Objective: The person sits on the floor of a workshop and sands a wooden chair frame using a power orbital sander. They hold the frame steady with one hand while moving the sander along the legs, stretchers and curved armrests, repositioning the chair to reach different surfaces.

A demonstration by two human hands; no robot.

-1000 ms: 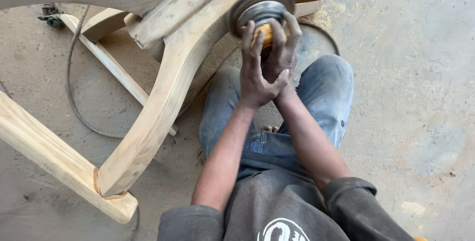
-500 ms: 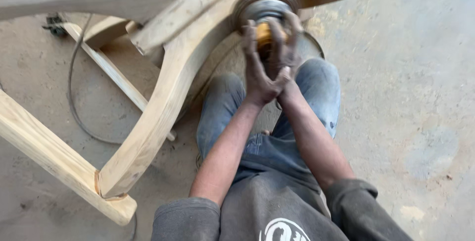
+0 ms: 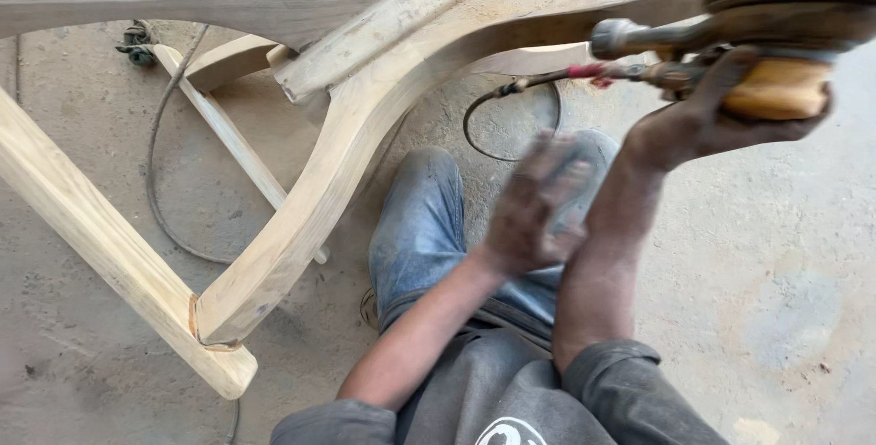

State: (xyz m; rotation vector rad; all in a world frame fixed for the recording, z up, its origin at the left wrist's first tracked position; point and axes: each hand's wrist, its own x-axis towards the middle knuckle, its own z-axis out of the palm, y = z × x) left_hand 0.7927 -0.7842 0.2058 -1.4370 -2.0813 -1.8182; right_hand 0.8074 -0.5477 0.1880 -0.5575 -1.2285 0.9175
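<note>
Head view: the sander (image 3: pixel 776 39), yellow-bodied with a disc on top, was held raised at upper right, clear of the curved wooden frame (image 3: pixel 365 125). The right hand (image 3: pixel 721 112) gripped its body from below, fingers closed around it. The left hand (image 3: pixel 538 203) was blurred, holding nothing, fingers loosely spread above the jeans (image 3: pixel 420 226). A black power cord (image 3: pixel 493 107) looped from the tool onto the concrete floor (image 3: pixel 776 272).
</note>
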